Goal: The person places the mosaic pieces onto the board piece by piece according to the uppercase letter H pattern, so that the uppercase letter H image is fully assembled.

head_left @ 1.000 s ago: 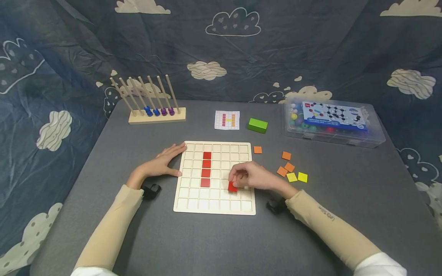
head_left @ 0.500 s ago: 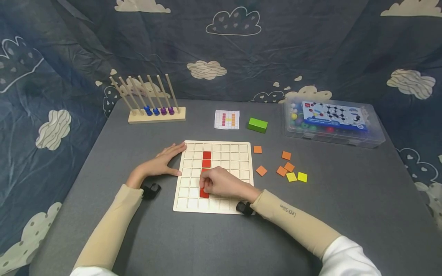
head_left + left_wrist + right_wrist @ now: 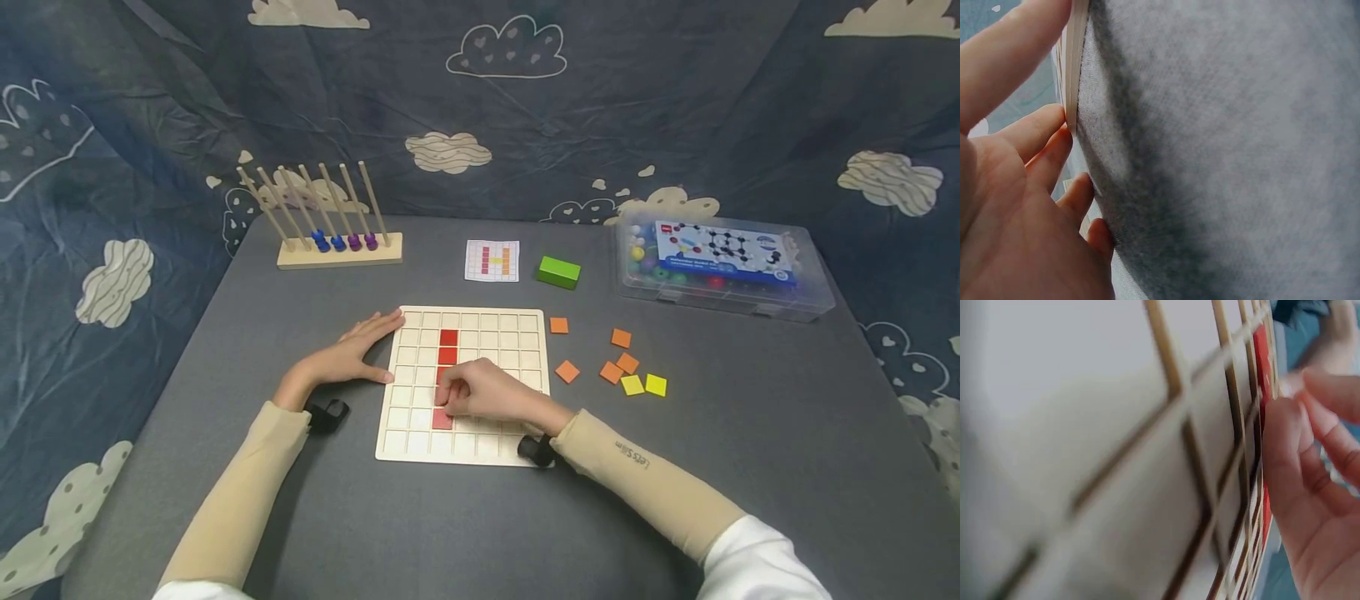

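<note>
Closest, at the bare front of the grey table [image 3: 420, 525], nothing is handled; just beyond, the lowest red square tile [image 3: 442, 419] lies in a cell of the wooden grid board [image 3: 487, 451]. A second ago a red tile was being carried over the board's right half by the right hand [image 3: 491, 390]; now that hand is bent over the red column, its fingertips at the lowest tile's upper edge, and more of that tile is exposed than half a second ago. The fingers are curled with thumb and forefinger brought nearly together, but whether anything is pinched cannot be told. The board's left edge is touched by the extended fingers of the left hand [image 3: 347, 357], which is spread wide and grasps nothing. By the look of it, the column has been lengthened to five tiles, though the fourth is mostly covered. Off the board's right side, yellow tiles [image 3: 656, 386] and orange tiles [image 3: 558, 325] are left unplaced. Farther back are set a printed pattern card [image 3: 492, 261], showing red, yellow and orange cells, a green block [image 3: 558, 272], a peg abacus [image 3: 341, 254] and a clear plastic kit box [image 3: 802, 307], before a cloud-printed cloth [image 3: 525, 117].
</note>
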Demonstrator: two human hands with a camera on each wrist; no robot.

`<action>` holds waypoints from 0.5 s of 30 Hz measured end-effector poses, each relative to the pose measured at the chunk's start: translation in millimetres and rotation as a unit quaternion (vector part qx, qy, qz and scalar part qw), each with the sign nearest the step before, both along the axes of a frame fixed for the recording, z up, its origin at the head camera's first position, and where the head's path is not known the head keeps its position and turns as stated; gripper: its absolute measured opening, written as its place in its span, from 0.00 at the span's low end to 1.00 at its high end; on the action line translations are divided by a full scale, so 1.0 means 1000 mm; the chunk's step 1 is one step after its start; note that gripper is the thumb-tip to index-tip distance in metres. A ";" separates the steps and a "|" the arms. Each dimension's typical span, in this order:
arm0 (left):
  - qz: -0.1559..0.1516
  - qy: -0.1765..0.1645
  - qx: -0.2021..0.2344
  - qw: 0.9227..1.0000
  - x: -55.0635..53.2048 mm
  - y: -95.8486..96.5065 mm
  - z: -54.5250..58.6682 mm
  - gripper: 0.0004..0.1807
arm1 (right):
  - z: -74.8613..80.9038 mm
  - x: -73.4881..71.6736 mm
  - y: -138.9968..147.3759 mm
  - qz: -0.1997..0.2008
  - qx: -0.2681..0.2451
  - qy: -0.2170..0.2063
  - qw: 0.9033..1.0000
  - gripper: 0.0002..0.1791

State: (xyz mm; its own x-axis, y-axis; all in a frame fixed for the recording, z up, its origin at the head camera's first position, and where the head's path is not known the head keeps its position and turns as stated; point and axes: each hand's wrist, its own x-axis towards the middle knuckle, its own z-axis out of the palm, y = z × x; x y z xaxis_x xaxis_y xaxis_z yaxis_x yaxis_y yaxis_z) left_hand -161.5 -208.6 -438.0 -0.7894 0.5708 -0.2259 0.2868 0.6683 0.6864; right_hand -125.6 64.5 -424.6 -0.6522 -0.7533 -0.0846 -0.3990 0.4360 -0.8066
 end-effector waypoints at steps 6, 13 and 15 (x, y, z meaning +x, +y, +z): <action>0.001 -0.001 -0.001 1.000 0.000 0.000 0.001 0.52 | 0.001 -0.014 0.049 -0.032 -0.075 -0.108 0.991 0.05; 0.000 -0.003 -0.003 1.000 0.000 0.000 0.001 0.52 | 0.000 -0.022 0.127 -0.106 -0.114 -0.180 0.971 0.11; 0.001 -0.003 -0.004 1.000 0.000 0.000 0.001 0.52 | 0.000 -0.022 0.150 -0.136 -0.114 -0.186 0.966 0.12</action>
State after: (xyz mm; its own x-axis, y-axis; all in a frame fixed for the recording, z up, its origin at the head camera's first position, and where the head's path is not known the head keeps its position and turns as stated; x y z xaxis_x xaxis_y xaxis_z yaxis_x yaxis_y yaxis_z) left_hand -161.1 -208.4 -437.4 -0.7890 0.5673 -0.2357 0.2812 0.6746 0.6826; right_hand -147.8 214.3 -424.4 -0.7848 -0.5856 -0.2028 0.0412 0.2771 -0.9600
